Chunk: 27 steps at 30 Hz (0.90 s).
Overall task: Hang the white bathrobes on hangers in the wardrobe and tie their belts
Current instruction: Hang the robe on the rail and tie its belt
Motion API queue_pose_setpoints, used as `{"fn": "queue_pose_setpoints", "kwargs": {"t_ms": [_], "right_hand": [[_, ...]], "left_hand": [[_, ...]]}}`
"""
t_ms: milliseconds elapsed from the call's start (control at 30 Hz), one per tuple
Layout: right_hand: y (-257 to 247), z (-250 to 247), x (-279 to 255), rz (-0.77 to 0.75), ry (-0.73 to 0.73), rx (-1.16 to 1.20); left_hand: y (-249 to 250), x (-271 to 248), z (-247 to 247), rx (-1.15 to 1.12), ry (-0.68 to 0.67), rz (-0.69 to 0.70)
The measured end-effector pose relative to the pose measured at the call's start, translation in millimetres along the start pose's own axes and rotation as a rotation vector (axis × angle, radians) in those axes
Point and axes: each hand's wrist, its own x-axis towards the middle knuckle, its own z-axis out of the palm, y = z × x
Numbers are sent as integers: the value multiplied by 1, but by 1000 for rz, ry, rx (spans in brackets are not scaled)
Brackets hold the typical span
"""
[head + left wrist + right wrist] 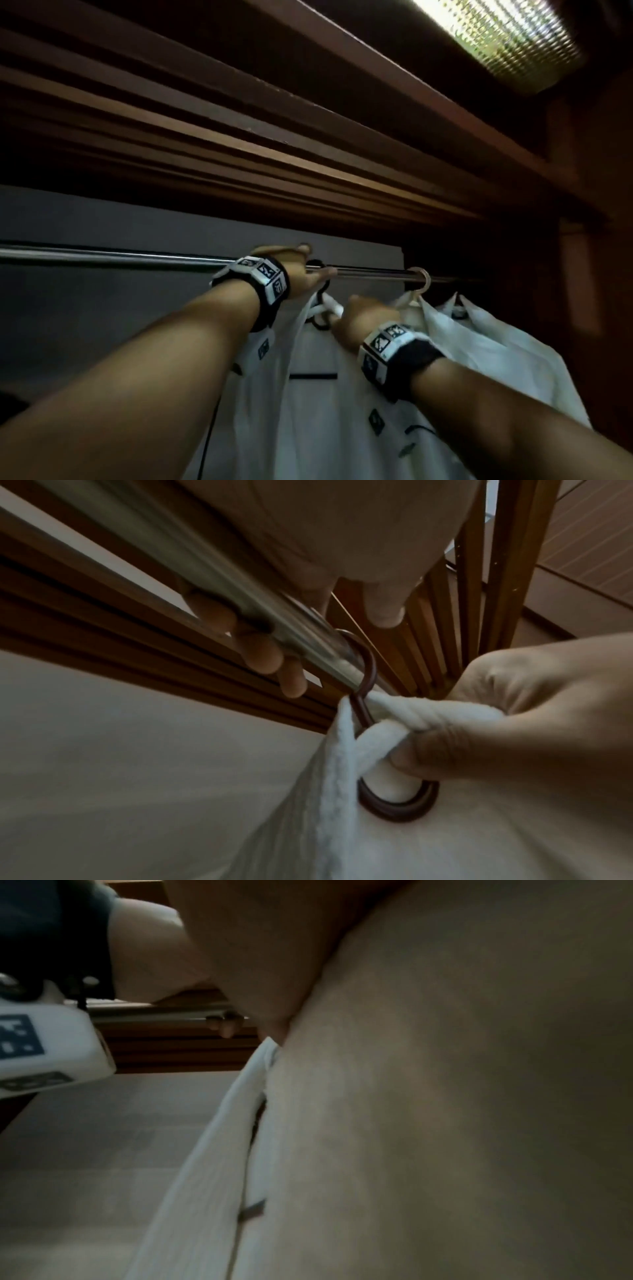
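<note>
Hanging from the rail (137, 257), the dark hanger hook (368, 669) is taken as the landmark. The left hand (301, 270) is curled over the rail just beside the hook. The right hand (514, 715), directly below the hook, pinches the white bathrobe (308, 411) collar against the hook's stem. The stem runs vertically, so any settling is judged to fall to the right fingers (421, 756).

A round, polished metal wardrobe rail (137, 257) runs level beneath dark brown wooden slats (205, 137). A dark brown ring-shaped hanger hook (368, 666) loops over it, carrying a white terry bathrobe (308, 394). Further right, a pale plastic hanger hook (419, 277) hangs there with a second white bathrobe (479, 342).
</note>
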Motion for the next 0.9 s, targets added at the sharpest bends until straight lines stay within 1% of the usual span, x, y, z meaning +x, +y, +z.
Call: {"fn": "queue_pose_setpoints", "kwargs": {"t_ms": [67,133,167,233,367,467,533,633,667,767,900], "right_hand": [[-1,10,17,44,-20,82],[3,15,26,104,-17,185],[6,19,28,102,-25,210],[10,25,28,50,-54,204],[13,35,26,9,-25,227],[10,42,24,-2,24,290],[8,48,23,35,76,367],[3,52,20,164,137,523],[2,52,19,178,143,542],[3,53,19,166,171,527],[6,63,26,168,256,535]], "left_hand": [[1,8,3,12,32,78],[2,14,3,-10,20,140],[2,17,4,-14,6,151],[3,23,5,-13,6,161],[9,27,9,111,27,83],[14,24,12,211,76,14],[16,21,13,245,102,-20],[20,17,14,272,119,-60],[21,16,15,277,128,-67],[25,14,17,298,153,-103],[29,10,19,328,167,-143]]}}
